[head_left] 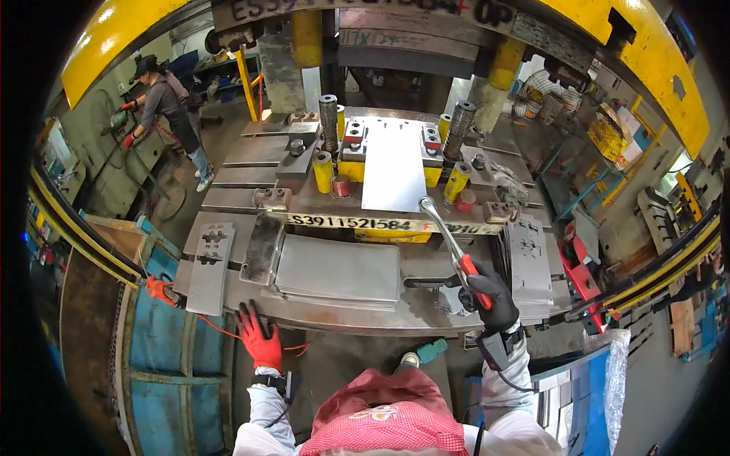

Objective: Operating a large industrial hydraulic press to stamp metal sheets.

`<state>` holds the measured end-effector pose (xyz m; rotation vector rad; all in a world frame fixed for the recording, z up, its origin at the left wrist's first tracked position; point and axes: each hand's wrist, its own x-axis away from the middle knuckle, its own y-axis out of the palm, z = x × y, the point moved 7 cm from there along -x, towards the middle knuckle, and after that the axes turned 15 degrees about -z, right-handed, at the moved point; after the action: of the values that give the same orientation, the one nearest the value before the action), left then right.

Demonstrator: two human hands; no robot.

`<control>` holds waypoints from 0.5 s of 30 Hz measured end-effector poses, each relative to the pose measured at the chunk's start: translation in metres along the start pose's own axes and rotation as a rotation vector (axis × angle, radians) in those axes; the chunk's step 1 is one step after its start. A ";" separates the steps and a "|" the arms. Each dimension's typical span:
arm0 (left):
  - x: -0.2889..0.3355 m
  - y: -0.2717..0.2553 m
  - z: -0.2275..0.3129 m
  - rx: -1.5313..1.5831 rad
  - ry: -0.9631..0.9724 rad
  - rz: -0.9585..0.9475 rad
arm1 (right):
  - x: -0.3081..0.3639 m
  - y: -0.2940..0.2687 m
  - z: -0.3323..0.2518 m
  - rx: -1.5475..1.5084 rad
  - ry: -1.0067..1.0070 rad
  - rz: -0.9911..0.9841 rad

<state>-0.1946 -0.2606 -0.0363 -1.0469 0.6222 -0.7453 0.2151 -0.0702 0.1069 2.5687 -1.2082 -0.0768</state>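
Note:
My right hand (493,299), in a dark glove, is closed round the red grip of a long metal tool (449,232). The tool's rounded far end touches the near right corner of a flat sheet-metal blank (395,171), which lies on the die (352,150). My left hand (259,339), in a red glove with dark fingertips, has its fingers spread at the front edge of the press table (342,321). It holds nothing. Just beyond it is a stack of metal blanks (337,267).
Stacks of punched plates lie at the table's left (209,266) and right (530,266). Upright guide posts (328,125) flank the die under the press's upper part (411,38). A blue metal bin (163,342) stands at the left. A co-worker (176,114) stands at the far left.

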 end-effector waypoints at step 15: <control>-0.010 0.034 -0.015 -0.147 0.044 -0.157 | 0.000 -0.002 0.001 -0.028 -0.007 -0.031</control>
<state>-0.2038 -0.2502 -0.0727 -1.2284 0.6448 -0.8713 0.2167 -0.0690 0.1051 2.5658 -1.1622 -0.1090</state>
